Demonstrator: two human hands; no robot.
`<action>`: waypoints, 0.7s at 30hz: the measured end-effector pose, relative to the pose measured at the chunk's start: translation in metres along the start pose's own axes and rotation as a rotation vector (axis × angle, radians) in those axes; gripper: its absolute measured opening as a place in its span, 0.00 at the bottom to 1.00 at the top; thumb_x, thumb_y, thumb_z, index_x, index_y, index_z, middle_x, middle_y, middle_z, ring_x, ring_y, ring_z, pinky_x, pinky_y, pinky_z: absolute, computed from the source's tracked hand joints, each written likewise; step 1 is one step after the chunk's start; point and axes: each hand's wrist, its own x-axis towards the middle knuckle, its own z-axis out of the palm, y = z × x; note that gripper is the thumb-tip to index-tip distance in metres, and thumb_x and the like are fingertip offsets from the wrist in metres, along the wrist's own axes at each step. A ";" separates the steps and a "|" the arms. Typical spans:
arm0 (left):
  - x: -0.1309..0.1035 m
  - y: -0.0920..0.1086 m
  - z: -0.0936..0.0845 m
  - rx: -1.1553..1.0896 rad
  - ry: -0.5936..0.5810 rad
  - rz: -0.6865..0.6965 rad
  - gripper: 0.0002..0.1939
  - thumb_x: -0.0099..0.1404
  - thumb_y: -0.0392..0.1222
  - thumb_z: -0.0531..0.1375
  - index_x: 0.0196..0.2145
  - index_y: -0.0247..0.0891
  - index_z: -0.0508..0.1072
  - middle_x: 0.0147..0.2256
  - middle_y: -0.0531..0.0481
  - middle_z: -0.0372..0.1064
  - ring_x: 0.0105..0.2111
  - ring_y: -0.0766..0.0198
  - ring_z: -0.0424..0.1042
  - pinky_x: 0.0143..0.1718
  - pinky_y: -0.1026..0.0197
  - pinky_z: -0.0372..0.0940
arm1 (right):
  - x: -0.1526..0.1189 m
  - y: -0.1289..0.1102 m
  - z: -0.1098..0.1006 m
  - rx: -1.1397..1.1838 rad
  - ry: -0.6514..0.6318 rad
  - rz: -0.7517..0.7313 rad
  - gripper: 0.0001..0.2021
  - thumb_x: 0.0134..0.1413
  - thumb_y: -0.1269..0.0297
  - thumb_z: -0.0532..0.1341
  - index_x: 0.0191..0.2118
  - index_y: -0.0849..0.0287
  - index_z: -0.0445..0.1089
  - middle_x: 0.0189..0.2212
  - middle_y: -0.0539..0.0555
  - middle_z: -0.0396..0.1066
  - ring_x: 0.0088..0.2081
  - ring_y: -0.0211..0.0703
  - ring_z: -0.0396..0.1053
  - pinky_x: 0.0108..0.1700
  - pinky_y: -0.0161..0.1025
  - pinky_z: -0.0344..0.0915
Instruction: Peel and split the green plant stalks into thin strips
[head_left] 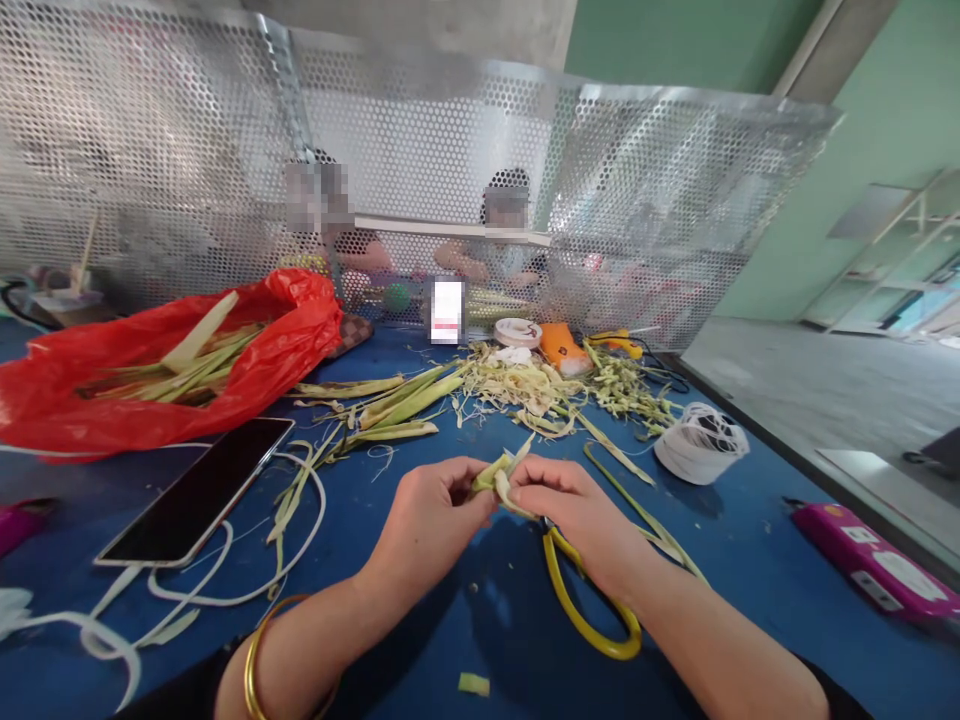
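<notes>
Between my two hands is a folded pale-green leaf strip (491, 474), like a piece of husk, with a narrow end sticking up. My left hand (442, 505) pinches its left side between thumb and fingers. My right hand (559, 492) is closed on the right side of the same strip. Yellow-handled scissors (626, 640) show beneath my right hand, their loops toward me; whether the hand also grips them I cannot tell, as the blades are mostly hidden. A small cut leaf piece (474, 684) lies on the blue table (405, 640) near me.
Long leaves (409, 400) and a heap of shreds (525, 385) lie beyond my hands. At left are a red plastic bag (292, 330) of leaves, a phone (199, 490) and a white cable (319, 520). A white cord roll (697, 450) and magenta box (862, 560) sit right. Two people are behind a perforated screen (427, 120).
</notes>
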 end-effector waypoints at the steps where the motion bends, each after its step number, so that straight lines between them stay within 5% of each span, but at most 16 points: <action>1: -0.001 0.000 0.000 0.022 0.006 0.010 0.13 0.56 0.40 0.59 0.38 0.36 0.78 0.24 0.53 0.73 0.25 0.66 0.68 0.27 0.66 0.61 | 0.000 0.000 0.000 0.019 -0.005 0.016 0.09 0.46 0.64 0.59 0.21 0.60 0.63 0.21 0.46 0.55 0.27 0.35 0.51 0.30 0.36 0.48; 6: -0.003 0.001 0.003 0.089 0.022 0.030 0.13 0.57 0.42 0.58 0.38 0.38 0.78 0.26 0.54 0.73 0.27 0.65 0.68 0.27 0.66 0.59 | 0.002 0.003 0.001 0.012 0.038 0.027 0.10 0.47 0.62 0.59 0.21 0.60 0.62 0.19 0.45 0.55 0.25 0.34 0.51 0.28 0.35 0.48; 14: -0.004 0.000 0.007 0.021 -0.002 -0.018 0.09 0.56 0.42 0.59 0.30 0.36 0.76 0.23 0.53 0.72 0.25 0.65 0.67 0.27 0.66 0.59 | 0.000 0.010 0.010 -0.420 0.309 -0.180 0.07 0.51 0.66 0.58 0.24 0.59 0.64 0.19 0.46 0.62 0.24 0.35 0.58 0.28 0.33 0.55; 18: -0.006 0.001 0.008 0.033 -0.019 0.030 0.09 0.57 0.42 0.57 0.28 0.36 0.76 0.25 0.53 0.71 0.26 0.65 0.67 0.27 0.66 0.58 | -0.001 0.011 0.010 -0.309 0.301 -0.186 0.03 0.51 0.66 0.59 0.33 0.58 0.65 0.22 0.46 0.63 0.25 0.36 0.61 0.29 0.33 0.59; 21: -0.008 0.001 0.006 0.067 -0.053 0.087 0.09 0.58 0.39 0.56 0.28 0.38 0.76 0.24 0.54 0.69 0.26 0.66 0.65 0.27 0.67 0.56 | -0.001 0.008 0.003 -0.202 0.169 -0.175 0.11 0.52 0.65 0.59 0.43 0.58 0.66 0.24 0.46 0.63 0.27 0.37 0.62 0.30 0.33 0.60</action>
